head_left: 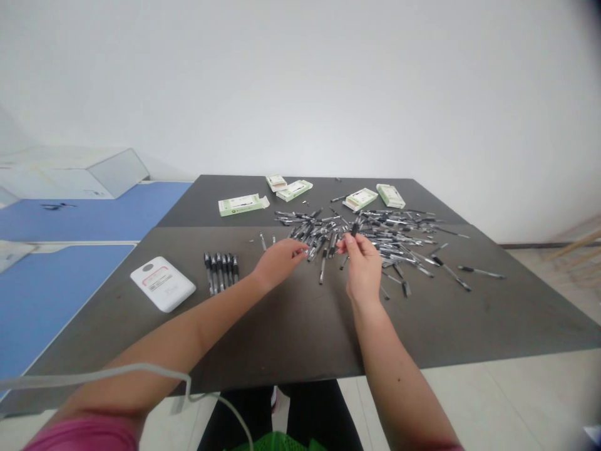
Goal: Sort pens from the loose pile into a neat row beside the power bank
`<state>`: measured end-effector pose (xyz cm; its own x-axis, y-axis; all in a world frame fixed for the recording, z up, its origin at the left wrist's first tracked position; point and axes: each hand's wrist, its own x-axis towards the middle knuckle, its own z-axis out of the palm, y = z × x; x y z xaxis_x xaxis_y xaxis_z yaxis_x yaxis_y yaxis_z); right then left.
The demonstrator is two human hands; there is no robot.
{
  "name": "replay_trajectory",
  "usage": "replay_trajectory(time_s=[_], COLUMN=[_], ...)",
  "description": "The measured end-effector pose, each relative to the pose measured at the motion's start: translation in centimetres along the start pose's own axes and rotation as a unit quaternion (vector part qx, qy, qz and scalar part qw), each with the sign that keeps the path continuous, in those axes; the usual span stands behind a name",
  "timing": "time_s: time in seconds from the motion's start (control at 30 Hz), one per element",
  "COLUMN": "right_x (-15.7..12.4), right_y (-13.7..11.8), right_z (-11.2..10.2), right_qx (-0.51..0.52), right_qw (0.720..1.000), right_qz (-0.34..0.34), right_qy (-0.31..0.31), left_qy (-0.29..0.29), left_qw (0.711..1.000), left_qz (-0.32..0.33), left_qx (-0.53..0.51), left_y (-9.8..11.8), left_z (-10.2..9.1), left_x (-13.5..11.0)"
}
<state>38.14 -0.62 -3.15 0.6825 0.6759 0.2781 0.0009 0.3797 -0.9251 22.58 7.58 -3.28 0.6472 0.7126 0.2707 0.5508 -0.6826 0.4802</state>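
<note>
A heap of clear pens with black caps and grips [399,241] lies spread over the dark table. At the heap's near left edge is my left hand [278,263], its fingers bent and slightly apart, with no pen visible in them. My right hand [365,266] is closed in a pinch on a pen [355,227], held over the middle of the heap with its black part pointing up and away. To the left of my left hand, several pens [221,269] lie side by side in a neat row, black ends away from me.
A white card-shaped object with a printed label [163,285] lies left of the row. Green-and-white pen boxes [241,205] lie along the back of the table [291,332]. A blue-topped surface [94,219] with a white carton [75,172] adjoins on the left. A pale cable [117,371] crosses my left arm.
</note>
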Motion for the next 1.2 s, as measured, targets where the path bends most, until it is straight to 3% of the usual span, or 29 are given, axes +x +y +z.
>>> replay_trajectory(time_s=[0.13,0.3,0.4,0.47,0.53,0.6,0.67,0.73,0.8,0.9,1.07,1.13,1.2], right_x=[0.8,0.8,0.7,0.4,0.0,-0.7,-1.6,-2.4,-3.2,-3.9,-4.1,-4.0,-4.0], right_y=[0.4,0.9,0.7,0.6,0.5,0.4,0.5,0.5,0.7,1.1,1.9,2.1,2.2], right_z=[-0.4,-0.2,-0.2,-0.1,0.1,0.4,0.9,1.4,1.8,2.1,2.2,2.2,2.1], right_qx=[0.01,0.0,-0.015,-0.031,-0.061,-0.104,-0.154,-0.209,-0.257,-0.308,-0.347,-0.352,-0.358], right_qw=[1.0,1.0,1.0,0.999,0.995,0.985,0.97,0.948,0.922,0.888,0.856,0.851,0.847], right_qz=[0.004,0.014,0.014,0.015,0.018,0.022,0.014,-0.014,-0.052,-0.099,-0.141,-0.146,-0.15], right_qy=[0.02,0.0,-0.01,-0.032,-0.077,-0.133,-0.19,-0.242,-0.284,-0.327,-0.357,-0.361,-0.363], left_qy=[-0.072,-0.077,-0.052,-0.012,0.033,0.074,0.111,0.145,0.172,0.189,0.184,0.183,0.176], left_qw=[0.984,0.964,0.98,0.998,0.991,0.938,0.854,0.782,0.74,0.712,0.714,0.738,0.782], left_qz=[0.09,0.119,0.098,0.03,-0.066,-0.15,-0.201,-0.228,-0.243,-0.253,-0.251,-0.251,-0.251], left_qx=[0.139,0.225,0.163,0.054,-0.112,-0.305,-0.467,-0.562,-0.603,-0.627,-0.628,-0.599,-0.543], left_y=[-0.2,0.1,0.4,0.6,0.9,1.1,1.3,1.2,0.8,0.1,-0.6,-0.5,-0.4], left_z=[3.4,5.3,4.8,3.8,2.4,0.8,-0.5,-1.3,-1.6,-1.6,-1.4,-1.4,-1.4], left_x=[2.9,3.2,3.1,2.9,2.2,0.8,-1.1,-3.2,-4.9,-6.5,-7.1,-7.1,-7.1])
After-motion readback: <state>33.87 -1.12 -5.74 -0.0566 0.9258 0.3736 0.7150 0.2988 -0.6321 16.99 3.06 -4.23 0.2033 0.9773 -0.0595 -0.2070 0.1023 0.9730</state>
